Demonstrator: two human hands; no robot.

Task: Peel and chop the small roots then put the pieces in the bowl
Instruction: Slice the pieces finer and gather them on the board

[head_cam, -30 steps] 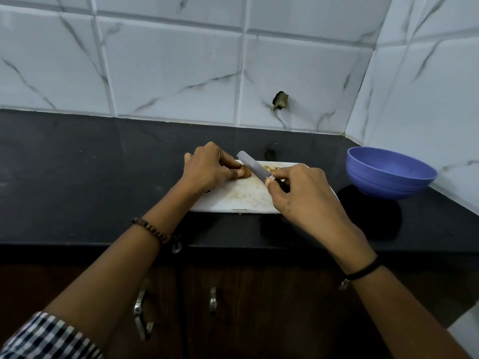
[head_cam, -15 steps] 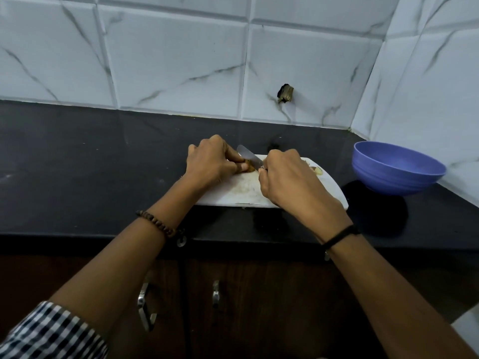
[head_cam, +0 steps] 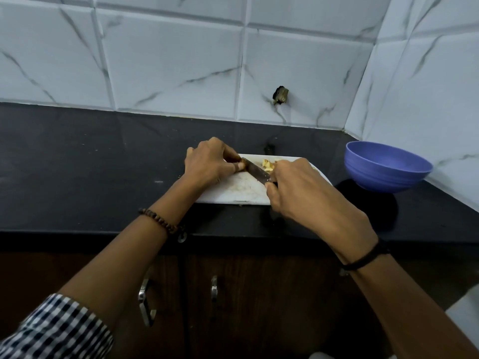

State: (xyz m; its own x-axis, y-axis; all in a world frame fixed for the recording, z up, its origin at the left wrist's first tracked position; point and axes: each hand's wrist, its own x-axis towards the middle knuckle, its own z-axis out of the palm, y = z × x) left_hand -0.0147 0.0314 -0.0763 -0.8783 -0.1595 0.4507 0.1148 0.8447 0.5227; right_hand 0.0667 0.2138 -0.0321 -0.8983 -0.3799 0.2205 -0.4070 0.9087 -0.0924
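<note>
A white cutting board (head_cam: 233, 193) lies on the black counter. My left hand (head_cam: 210, 161) pinches a small brown root (head_cam: 243, 160) against the board; only its tip shows past my fingers. My right hand (head_cam: 298, 190) grips the handle of a knife (head_cam: 255, 171), whose blade points up-left and meets the root. A small heap of yellowish cut pieces (head_cam: 268, 164) sits on the far part of the board, behind the blade. The blue bowl (head_cam: 386, 167) stands to the right of the board; I cannot see its inside.
The black counter (head_cam: 90, 164) runs along a white marble-tiled wall and ends in a corner behind the bowl. A dark stub (head_cam: 280, 95) sticks out of the wall above the board. Brown cabinet doors with metal handles (head_cam: 146, 304) lie below the counter edge.
My right hand has drawn back toward me, and the knife blade now lies uncovered against the root. The heap of cut pieces shows again behind the blade. My left hand keeps its hold.
</note>
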